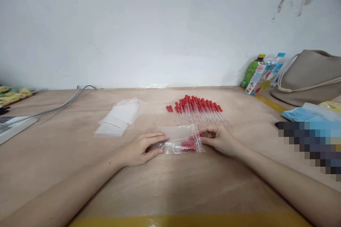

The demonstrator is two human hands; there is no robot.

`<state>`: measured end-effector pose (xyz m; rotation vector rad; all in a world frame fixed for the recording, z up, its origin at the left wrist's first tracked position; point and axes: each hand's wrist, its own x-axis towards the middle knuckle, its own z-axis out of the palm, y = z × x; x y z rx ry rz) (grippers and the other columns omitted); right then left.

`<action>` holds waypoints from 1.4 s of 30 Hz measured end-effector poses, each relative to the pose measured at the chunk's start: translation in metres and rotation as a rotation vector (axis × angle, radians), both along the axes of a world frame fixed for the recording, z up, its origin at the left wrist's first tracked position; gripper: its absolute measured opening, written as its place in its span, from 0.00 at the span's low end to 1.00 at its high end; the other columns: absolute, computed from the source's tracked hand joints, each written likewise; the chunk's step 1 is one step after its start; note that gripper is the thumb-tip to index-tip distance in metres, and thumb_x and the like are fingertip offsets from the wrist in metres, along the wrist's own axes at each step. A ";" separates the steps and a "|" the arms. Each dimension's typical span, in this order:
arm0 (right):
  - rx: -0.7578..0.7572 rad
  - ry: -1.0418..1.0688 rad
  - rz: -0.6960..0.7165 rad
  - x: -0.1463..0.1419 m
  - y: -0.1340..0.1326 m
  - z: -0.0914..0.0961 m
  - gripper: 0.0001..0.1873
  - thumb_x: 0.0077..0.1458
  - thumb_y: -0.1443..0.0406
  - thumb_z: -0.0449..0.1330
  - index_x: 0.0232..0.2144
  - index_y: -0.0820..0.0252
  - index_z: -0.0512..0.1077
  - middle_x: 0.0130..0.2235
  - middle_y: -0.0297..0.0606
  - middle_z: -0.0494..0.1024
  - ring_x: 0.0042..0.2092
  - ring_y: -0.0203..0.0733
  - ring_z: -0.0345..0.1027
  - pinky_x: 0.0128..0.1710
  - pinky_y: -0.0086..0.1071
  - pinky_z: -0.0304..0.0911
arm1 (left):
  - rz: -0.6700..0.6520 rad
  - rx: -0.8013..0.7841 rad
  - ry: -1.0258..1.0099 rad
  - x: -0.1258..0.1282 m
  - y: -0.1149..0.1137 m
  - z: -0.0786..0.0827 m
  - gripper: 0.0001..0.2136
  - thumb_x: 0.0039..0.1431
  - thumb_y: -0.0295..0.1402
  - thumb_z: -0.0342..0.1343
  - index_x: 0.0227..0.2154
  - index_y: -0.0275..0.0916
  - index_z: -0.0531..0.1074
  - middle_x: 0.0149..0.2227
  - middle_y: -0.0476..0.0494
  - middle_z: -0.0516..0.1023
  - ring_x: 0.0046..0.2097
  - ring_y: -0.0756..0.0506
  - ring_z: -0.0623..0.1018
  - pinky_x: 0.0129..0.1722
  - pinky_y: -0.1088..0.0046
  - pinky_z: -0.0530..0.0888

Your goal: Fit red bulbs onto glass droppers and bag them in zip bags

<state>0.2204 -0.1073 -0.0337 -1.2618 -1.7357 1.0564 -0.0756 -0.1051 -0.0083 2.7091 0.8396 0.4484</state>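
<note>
A clear zip bag (176,133) lies flat on the table between my hands, with red-bulbed plastic droppers (188,148) inside. My left hand (145,148) rests at the bag's left end, fingers stretched along the top and thumb apart at the lower corner. At the right end, my right hand (220,140) pinches near the bulb of another red-bulbed dropper (195,137), which lies at the bag's mouth. Its fingertips partly hide the contact. Just beyond the bag is a pile of similar droppers (199,108), bulbs facing away from me.
Flat zip bags (119,117) are stacked at the left. A grey cable (66,103) runs to a white-edged object (18,127). Bottles (255,74), a grey drawstring bag (309,74) and a blue packet (306,113) stand or lie at right. A wall (160,35) borders the table's back.
</note>
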 end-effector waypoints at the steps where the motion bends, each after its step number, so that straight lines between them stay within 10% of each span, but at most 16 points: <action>1: 0.009 0.013 -0.010 -0.003 0.000 -0.001 0.15 0.41 0.58 0.63 0.31 0.62 0.73 0.24 0.34 0.72 0.24 0.32 0.62 0.23 0.28 0.59 | -0.002 0.003 0.000 0.000 0.000 0.000 0.20 0.59 0.35 0.48 0.55 0.42 0.60 0.54 0.41 0.66 0.55 0.44 0.65 0.55 0.61 0.63; 10: 0.010 0.084 0.086 -0.016 -0.008 0.008 0.14 0.45 0.60 0.58 0.36 0.59 0.72 0.33 0.37 0.77 0.36 0.40 0.70 0.36 0.33 0.65 | -0.026 0.004 -0.038 0.000 0.001 -0.001 0.19 0.59 0.34 0.48 0.53 0.42 0.61 0.54 0.42 0.66 0.54 0.44 0.67 0.54 0.62 0.64; 18: 0.407 -0.339 -0.377 0.004 0.041 0.019 0.08 0.46 0.62 0.56 0.28 0.58 0.73 0.27 0.36 0.75 0.27 0.37 0.65 0.29 0.31 0.59 | -0.029 0.007 -0.069 0.003 0.002 -0.001 0.18 0.59 0.33 0.48 0.53 0.42 0.63 0.52 0.41 0.67 0.53 0.44 0.67 0.53 0.61 0.64; 27: 0.481 -0.725 -0.571 -0.009 0.122 0.038 0.19 0.54 0.59 0.48 0.44 0.59 0.71 0.45 0.47 0.69 0.48 0.51 0.58 0.47 0.42 0.54 | -0.021 -0.001 -0.069 0.004 0.001 -0.001 0.17 0.59 0.33 0.48 0.52 0.41 0.63 0.51 0.41 0.68 0.52 0.44 0.67 0.54 0.62 0.63; 36: 0.333 -0.540 -0.564 -0.010 0.149 0.041 0.12 0.49 0.60 0.55 0.30 0.59 0.75 0.42 0.46 0.71 0.50 0.55 0.56 0.47 0.48 0.53 | -0.021 0.005 -0.053 0.003 0.001 -0.002 0.18 0.59 0.34 0.48 0.53 0.42 0.62 0.52 0.41 0.67 0.53 0.44 0.66 0.54 0.61 0.63; 42: 0.343 -0.232 -0.502 0.005 0.123 0.057 0.12 0.55 0.59 0.49 0.35 0.61 0.66 0.33 0.37 0.74 0.29 0.33 0.65 0.30 0.29 0.61 | -0.031 0.033 -0.053 0.003 0.000 -0.002 0.19 0.60 0.33 0.47 0.55 0.42 0.60 0.53 0.41 0.66 0.54 0.43 0.66 0.54 0.60 0.63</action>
